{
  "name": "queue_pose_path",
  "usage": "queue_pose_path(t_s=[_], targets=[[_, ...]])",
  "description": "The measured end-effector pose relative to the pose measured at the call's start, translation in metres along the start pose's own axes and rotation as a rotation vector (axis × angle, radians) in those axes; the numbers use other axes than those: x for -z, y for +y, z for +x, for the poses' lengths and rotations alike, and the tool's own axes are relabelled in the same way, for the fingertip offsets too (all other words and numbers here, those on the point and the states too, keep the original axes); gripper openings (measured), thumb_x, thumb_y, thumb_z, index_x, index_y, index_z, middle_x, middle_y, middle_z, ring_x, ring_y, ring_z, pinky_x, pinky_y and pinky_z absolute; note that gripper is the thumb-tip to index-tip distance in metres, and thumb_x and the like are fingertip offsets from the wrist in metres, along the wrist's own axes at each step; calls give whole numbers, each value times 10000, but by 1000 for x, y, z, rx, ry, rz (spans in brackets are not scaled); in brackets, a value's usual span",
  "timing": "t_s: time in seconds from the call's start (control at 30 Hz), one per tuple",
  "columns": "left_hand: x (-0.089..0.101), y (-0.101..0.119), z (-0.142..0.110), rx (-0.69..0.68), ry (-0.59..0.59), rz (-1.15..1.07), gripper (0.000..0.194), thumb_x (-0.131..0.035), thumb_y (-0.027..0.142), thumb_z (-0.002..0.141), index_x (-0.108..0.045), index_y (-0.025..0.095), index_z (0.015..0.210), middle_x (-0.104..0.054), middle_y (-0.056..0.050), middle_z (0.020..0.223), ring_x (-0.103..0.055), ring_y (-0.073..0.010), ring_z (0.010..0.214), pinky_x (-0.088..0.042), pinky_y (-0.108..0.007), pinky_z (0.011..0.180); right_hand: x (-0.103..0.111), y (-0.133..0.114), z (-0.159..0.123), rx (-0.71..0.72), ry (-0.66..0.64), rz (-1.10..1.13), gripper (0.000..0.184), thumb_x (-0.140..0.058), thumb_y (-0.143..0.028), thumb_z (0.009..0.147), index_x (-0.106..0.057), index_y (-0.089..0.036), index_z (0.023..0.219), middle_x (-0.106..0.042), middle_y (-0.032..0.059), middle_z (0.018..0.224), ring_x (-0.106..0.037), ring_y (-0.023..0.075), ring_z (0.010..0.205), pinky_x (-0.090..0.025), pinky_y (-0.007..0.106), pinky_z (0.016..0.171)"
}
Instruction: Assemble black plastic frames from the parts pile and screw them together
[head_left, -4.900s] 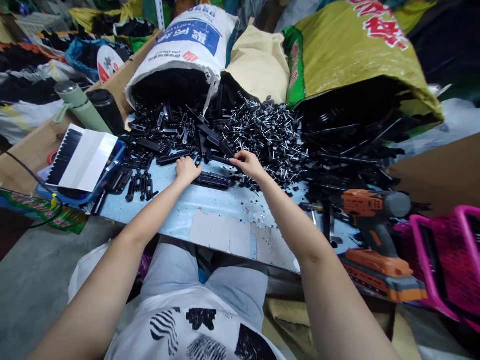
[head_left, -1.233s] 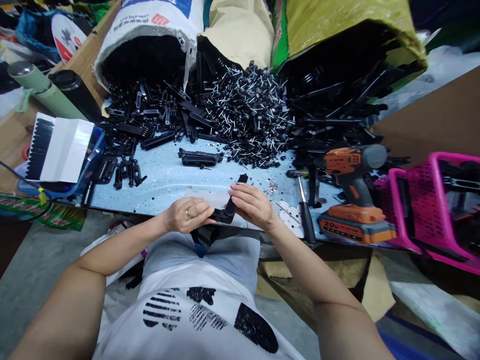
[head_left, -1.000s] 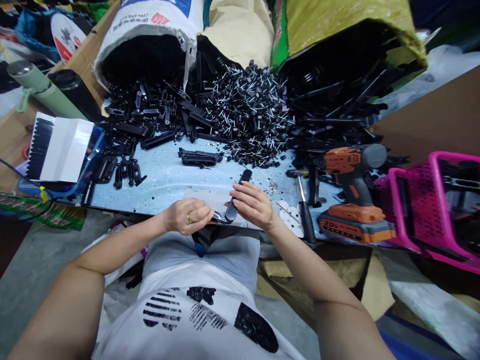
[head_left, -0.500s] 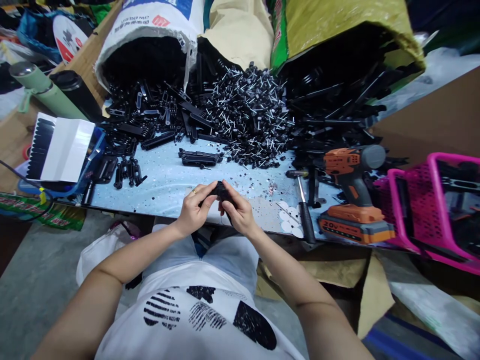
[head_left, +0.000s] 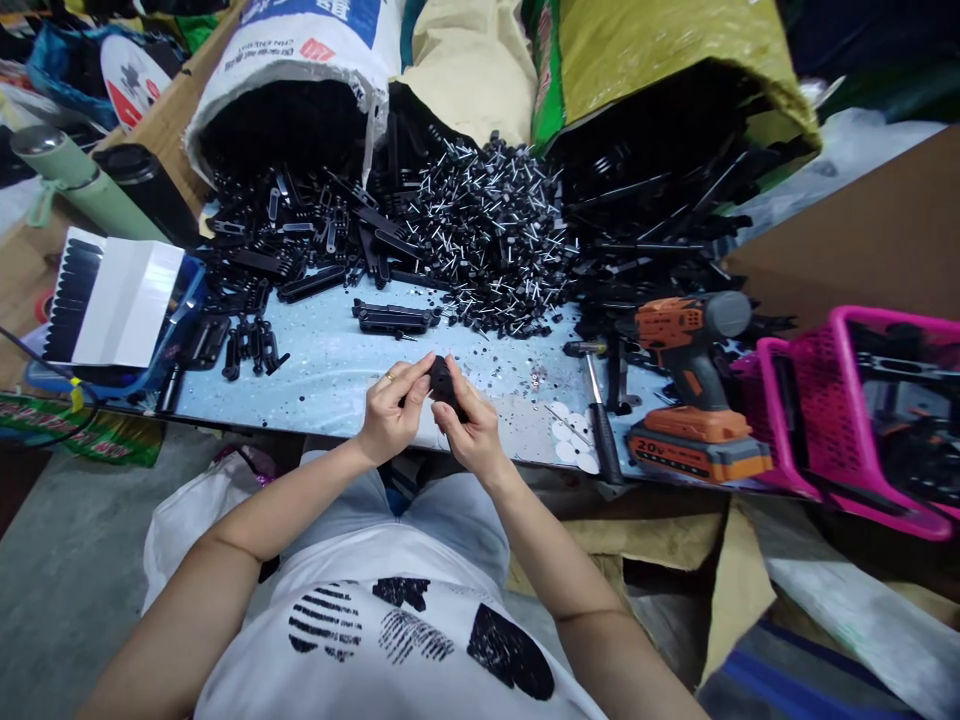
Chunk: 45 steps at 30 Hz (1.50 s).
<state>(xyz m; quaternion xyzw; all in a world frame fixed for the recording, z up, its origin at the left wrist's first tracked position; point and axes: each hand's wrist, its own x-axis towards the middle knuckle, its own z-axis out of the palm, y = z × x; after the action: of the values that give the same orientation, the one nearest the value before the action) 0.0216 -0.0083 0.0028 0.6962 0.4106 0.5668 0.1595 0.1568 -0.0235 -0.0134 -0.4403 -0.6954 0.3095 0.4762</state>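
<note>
Both my hands meet over the near edge of the pale blue table (head_left: 330, 370). My left hand (head_left: 391, 412), with a ring on it, and my right hand (head_left: 466, 428) are closed together around one black plastic part (head_left: 441, 383), held end-on so only its top shows. A black assembled bar (head_left: 395, 318) lies on the table just beyond my hands. Behind it spread a heap of black plastic parts (head_left: 292, 250) and a heap of black rivets with silver pins (head_left: 487, 225).
An orange cordless drill (head_left: 694, 390) and a hammer (head_left: 596, 410) lie to the right, beside a pink basket (head_left: 840, 420). Open sacks (head_left: 300, 60) stand at the back. A white box (head_left: 112, 305) and two bottles (head_left: 82, 180) are at the left.
My hands left the heaps, drew back to the near table edge with a long black part, then turned it upright and closed together around it.
</note>
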Motion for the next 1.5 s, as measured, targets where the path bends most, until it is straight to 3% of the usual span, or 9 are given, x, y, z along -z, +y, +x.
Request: queue_pose_path(t_s=[0.17, 0.4, 0.57, 0.73, 0.97, 1.13, 1.3, 1.4, 1.5], targets=[[-3, 3, 7, 72, -26, -11, 346, -399, 314, 955, -622, 124, 1139, -661, -91, 884, -595, -134, 772, -496, -263, 716, -9, 1, -1, -144, 99, 190, 563, -507, -442, 874, -379, -303, 1404, -622, 54, 947, -548, 121, 602, -497, 285, 552], [5, -3, 11, 640, -344, -286, 468, -406, 418, 932, -506, 150, 1302, -635, -62, 896, -578, -94, 583, -509, -220, 529, -11, 6, 8, -598, 79, 770, 489, -560, -542, 800, -513, -224, 1169, -539, -32, 653, -519, 90, 503, -444, 208, 424], [18, -12, 7, 763, -250, -401, 505, -482, 435, 889, -474, 161, 1313, -610, -56, 925, -595, -107, 683, -522, -201, 517, 9, 18, 12, -754, -71, 1124, 425, -495, -605, 799, -536, -195, 904, -516, -18, 720, -406, 40, 472, -366, 135, 353], [23, -17, 4, 859, -199, -452, 502, -501, 473, 869, -520, 145, 1249, -598, -47, 857, -587, -96, 628, -501, -185, 473, 14, 34, 11, -728, -158, 1219, 385, -385, -567, 862, -537, -264, 1044, -467, -54, 710, -296, 19, 442, -300, 78, 351], [4, -38, -20, 998, -243, -458, 642, -619, 424, 798, -399, 164, 1341, -564, 2, 781, -519, -55, 464, -379, -152, 382, -2, 38, 18, -516, -283, 385, 454, -454, -573, 846, -587, -232, 1114, -632, 44, 914, -612, 173, 772, -536, 329, 684], [3, -49, -51, 860, -237, 56, 550, -523, 334, 848, -372, 139, 1339, -601, -98, 951, -638, -192, 765, -526, -330, 659, 52, 71, 50, -246, -207, -596, 447, -401, -421, 915, -509, -200, 1288, -495, 131, 1293, -443, 272, 1192, -375, 459, 999], [11, -38, -38, 181, -626, 629, 512, -528, 155, 788, -485, 215, 1294, -392, -139, 1405, -331, -344, 1300, -308, -548, 1022, 141, 132, 123, -387, -22, -1327, 440, -268, -144, 923, -435, -82, 1325, -424, 230, 1340, -346, 323, 1250, -315, 535, 959], [2, -40, -23, -68, -913, 630, 451, -440, 72, 817, -544, 234, 1225, -581, -98, 1206, -468, -273, 1187, -249, -563, 1047, 176, 158, 167, -666, 31, -1548, 426, -273, -116, 923, -453, 9, 1289, -377, 323, 1343, -313, 371, 1275, -213, 620, 953], [-4, -49, -19, -102, -968, 707, 441, -391, 38, 843, -535, 181, 1234, -646, -99, 1004, -577, -231, 970, -357, -479, 957, 196, 168, 194, -925, -96, -1545, 362, -369, -182, 928, -579, 46, 1116, -536, 336, 1121, -415, 396, 1176, -168, 673, 899]])
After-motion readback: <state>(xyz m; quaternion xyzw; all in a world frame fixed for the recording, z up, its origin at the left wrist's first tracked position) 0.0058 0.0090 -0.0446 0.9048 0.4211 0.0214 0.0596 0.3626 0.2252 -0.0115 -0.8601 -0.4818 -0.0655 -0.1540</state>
